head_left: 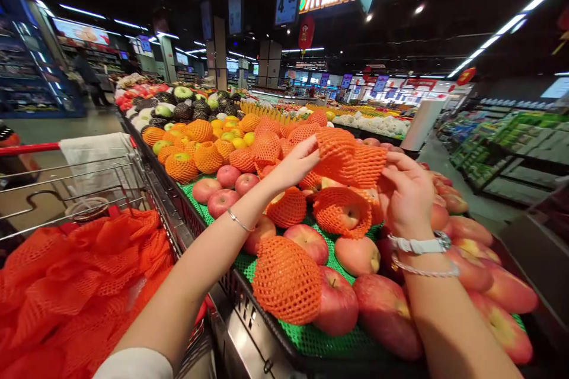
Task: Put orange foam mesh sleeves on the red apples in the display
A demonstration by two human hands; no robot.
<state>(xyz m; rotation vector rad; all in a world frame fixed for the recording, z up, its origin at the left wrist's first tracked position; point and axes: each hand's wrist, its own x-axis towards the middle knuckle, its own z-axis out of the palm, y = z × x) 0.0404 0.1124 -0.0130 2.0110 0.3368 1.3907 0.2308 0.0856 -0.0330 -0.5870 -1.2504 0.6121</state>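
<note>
Above the apples, an orange foam fruit net is stretched between my two hands. My left hand pinches its left end, with the fingertips partly hidden behind the mesh. At the other end, my right hand grips the net between thumb and fingers. The net looks slack and flat; I cannot see a fruit inside. Just below it lies a netted apple, its top showing through the opening. Nearer me, another orange net covers a fruit beside a bare red apple.
Bare apples fill the right side of the display, on green mesh matting. Netted yellow fruit sits farther left. A shopping cart stands at left, heaped with loose orange nets; a white cloth hangs on its handle.
</note>
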